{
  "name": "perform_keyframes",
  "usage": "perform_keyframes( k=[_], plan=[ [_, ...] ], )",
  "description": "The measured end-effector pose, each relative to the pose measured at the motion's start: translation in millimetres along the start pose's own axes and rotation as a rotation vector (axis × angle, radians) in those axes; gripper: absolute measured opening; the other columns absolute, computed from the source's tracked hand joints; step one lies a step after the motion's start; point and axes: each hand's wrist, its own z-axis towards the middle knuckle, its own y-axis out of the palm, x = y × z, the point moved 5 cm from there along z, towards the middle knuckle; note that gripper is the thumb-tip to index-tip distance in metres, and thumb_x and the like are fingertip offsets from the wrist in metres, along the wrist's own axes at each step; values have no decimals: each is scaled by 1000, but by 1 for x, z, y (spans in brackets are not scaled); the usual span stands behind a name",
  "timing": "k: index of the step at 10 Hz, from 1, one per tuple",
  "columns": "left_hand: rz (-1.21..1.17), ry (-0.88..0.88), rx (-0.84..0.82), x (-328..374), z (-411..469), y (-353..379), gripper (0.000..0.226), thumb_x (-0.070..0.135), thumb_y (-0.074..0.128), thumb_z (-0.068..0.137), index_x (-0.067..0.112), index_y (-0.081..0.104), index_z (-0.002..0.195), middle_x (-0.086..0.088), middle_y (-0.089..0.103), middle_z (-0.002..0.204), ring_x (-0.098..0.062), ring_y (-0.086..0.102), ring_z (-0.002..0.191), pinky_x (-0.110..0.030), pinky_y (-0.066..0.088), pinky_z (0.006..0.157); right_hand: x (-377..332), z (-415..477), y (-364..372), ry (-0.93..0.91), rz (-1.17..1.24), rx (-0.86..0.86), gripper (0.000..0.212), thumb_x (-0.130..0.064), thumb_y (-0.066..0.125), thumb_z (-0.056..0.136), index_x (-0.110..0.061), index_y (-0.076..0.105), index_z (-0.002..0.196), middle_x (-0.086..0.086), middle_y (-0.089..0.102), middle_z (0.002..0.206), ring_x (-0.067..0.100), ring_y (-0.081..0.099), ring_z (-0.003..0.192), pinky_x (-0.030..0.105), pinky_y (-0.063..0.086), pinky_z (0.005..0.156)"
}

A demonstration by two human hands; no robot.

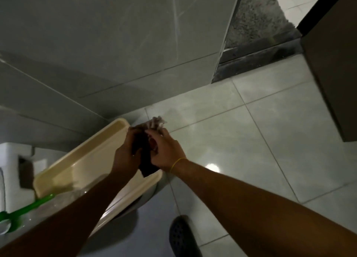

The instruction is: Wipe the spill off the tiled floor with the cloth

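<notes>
A dark cloth (147, 165) with a pale, crumpled end (156, 122) is bunched between both my hands, held above the right end of a cream plastic basin (77, 166). My left hand (125, 152) grips its left side. My right hand (166, 150), with a yellow band on the wrist, grips its right side. The pale tiled floor (241, 141) spreads to the right, glossy with a light reflection near my right forearm. I cannot pick out a distinct spill on the tiles.
A grey tiled wall (116, 44) rises behind the basin. A green-handled brush (29, 208) lies at the lower left. A dark sandal (181, 235) stands on the floor below. A brown door (332, 63) and a doorway with a grey mat (257, 17) are at the upper right.
</notes>
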Motion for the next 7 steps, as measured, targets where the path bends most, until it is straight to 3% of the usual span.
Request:
perform_keyframes(
  k=[1, 2, 3, 4, 5, 6, 7],
  plan=[
    [38, -93, -15, -46, -12, -5, 45, 4, 60, 102, 30, 56, 139, 10, 64, 106, -23, 67, 101, -19, 45, 74, -3, 7, 48, -89, -176, -100, 79, -25, 71, 89, -27, 40, 162, 16, 34, 166, 50, 70, 109, 53, 59, 93],
    [88, -247, -49, -102, -26, 4, 46, -1, 60, 101, 11, 56, 146, -11, 69, 126, -38, 66, 120, -29, 54, 87, 4, 12, 107, -170, -309, -166, 64, -31, 69, 99, -24, 42, 157, 10, 45, 156, 40, 65, 122, 41, 53, 94],
    [164, -284, -72, -129, -32, 13, 53, 0, 61, 100, 4, 50, 153, -22, 61, 146, -43, 58, 135, -47, 48, 108, 12, 14, 139, -111, -393, -70, 42, -40, 52, 110, -25, 51, 148, 5, 62, 138, 34, 64, 128, 35, 48, 99],
    [234, -318, -75, -138, -34, 24, 59, 9, 61, 102, 6, 43, 158, -29, 41, 158, -51, 48, 139, -53, 42, 110, 15, 7, 157, -99, -593, -183, 59, -38, 50, 111, -16, 34, 163, 16, 44, 162, 37, 55, 137, 50, 50, 112],
    [335, -379, -96, -136, -34, 26, 60, 14, 60, 102, 10, 41, 159, -33, 36, 153, -56, 49, 129, -57, 45, 102, 6, 4, 152, -144, -673, -162, 64, -27, 56, 109, -9, 32, 165, 18, 30, 170, 40, 43, 148, 51, 43, 119],
    [527, -423, -141, -109, -36, 18, 70, 22, 69, 94, 12, 41, 157, -27, 38, 148, -52, 50, 125, -60, 48, 101, -7, 3, 132, -264, -616, -148, 51, -23, 52, 109, -8, 51, 157, 16, 29, 173, 41, 23, 161, 51, 20, 133],
    [706, -308, -173, -68, -42, 12, 82, 40, 76, 86, 21, 38, 156, -15, 40, 146, -43, 47, 128, -59, 45, 102, -18, -12, 109, -398, -725, -209, 43, -27, 59, 104, -10, 68, 142, 17, 37, 168, 41, 29, 157, 52, 23, 129]
  ],
)
